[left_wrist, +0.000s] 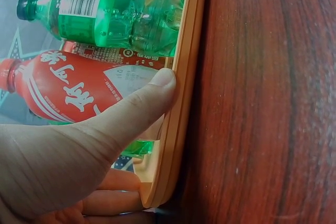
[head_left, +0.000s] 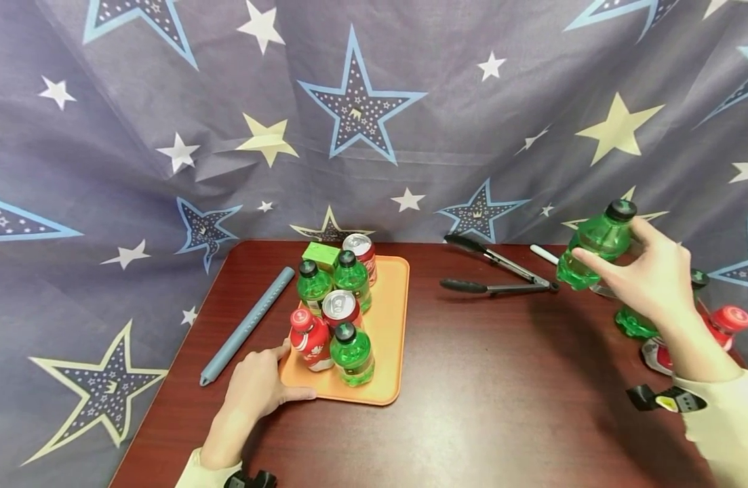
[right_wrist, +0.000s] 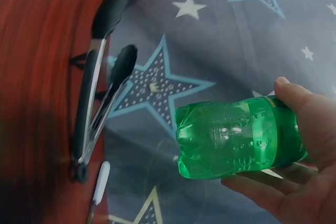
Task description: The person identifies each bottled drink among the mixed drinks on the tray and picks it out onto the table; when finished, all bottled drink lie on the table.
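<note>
My right hand (head_left: pixel 651 271) holds a green soda bottle (head_left: pixel 596 244) with a black cap up above the table, tilted, its base pointing down and left. In the right wrist view, thumb and fingers (right_wrist: pixel 257 190) wrap its label. At the near left corner of an orange tray (head_left: pixel 388 325), my left hand (head_left: pixel 258 383) grips the rim, thumb on the front edge and fingers round the left side. Upright on that tray are a red bottle (head_left: pixel 310 342), several green bottles (head_left: pixel 353 356), two red cans (head_left: pixel 341 308) and a bright green block (head_left: pixel 321 255).
Black-handled tongs (head_left: pixel 502 268) lie spread at the back. A white-handled utensil (head_left: pixel 543 254) is to their right. Behind my right forearm stand another green bottle (head_left: pixel 633 324) and a red-capped bottle (head_left: pixel 729 322). A blue-grey stick (head_left: pixel 248 325) lies left of the tray. A starry curtain (head_left: pixel 447 135) hangs behind.
</note>
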`<state>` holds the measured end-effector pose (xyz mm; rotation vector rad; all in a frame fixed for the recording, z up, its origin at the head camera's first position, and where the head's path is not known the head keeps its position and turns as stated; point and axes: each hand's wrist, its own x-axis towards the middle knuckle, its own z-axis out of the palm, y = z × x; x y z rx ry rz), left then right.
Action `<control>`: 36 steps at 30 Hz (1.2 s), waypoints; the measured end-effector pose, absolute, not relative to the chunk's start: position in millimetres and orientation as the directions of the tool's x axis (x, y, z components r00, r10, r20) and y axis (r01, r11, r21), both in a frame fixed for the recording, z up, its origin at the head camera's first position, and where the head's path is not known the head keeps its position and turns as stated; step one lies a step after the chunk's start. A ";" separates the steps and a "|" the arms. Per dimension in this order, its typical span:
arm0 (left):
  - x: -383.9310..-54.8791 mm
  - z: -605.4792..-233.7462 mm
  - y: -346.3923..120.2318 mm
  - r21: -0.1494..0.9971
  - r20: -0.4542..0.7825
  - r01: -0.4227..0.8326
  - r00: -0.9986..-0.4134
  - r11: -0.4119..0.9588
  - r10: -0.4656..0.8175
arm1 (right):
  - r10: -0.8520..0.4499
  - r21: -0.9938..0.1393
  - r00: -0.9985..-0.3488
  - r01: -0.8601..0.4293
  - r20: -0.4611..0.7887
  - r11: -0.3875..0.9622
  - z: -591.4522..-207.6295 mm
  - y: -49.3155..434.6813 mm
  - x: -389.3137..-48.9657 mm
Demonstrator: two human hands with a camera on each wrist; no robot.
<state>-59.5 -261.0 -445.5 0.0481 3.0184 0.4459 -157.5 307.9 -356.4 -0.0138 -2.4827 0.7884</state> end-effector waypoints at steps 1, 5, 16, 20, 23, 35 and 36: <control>-59.7 -445.5 -260.7 0.289 -0.084 0.018 -0.995 0.957 0.044 | 0.164 -0.535 -0.859 -0.143 0.485 0.833 -358.3 310.8 -156.7; -59.8 -444.9 -259.6 0.286 -0.088 0.015 -0.995 0.958 0.042 | 0.172 -0.521 -0.860 -0.123 0.481 0.844 -365.5 320.5 -154.7; -60.0 -443.8 -259.5 0.285 -0.087 0.022 -0.995 0.958 0.049 | 0.234 -0.532 -0.838 -0.077 0.492 0.843 -390.3 329.3 -149.6; -59.9 -444.2 -259.6 0.287 -0.080 0.026 -0.995 0.958 0.051 | 0.271 -0.557 -0.843 -0.040 0.465 0.830 -398.8 332.0 -145.4; -59.1 -444.6 -259.7 0.287 -0.079 0.028 -0.995 0.958 0.053 | 0.302 -0.561 -0.842 -0.002 0.448 0.828 -405.2 333.6 -141.7; -57.7 -446.3 -260.9 0.287 -0.053 0.035 -0.997 0.957 0.053 | 0.328 -0.581 -0.833 0.009 0.446 0.814 -434.8 332.0 -124.9; -57.4 -446.4 -261.1 0.288 -0.052 0.033 -0.997 0.957 0.050 | 0.331 -0.582 -0.834 0.015 0.441 0.813 -436.3 332.1 -124.5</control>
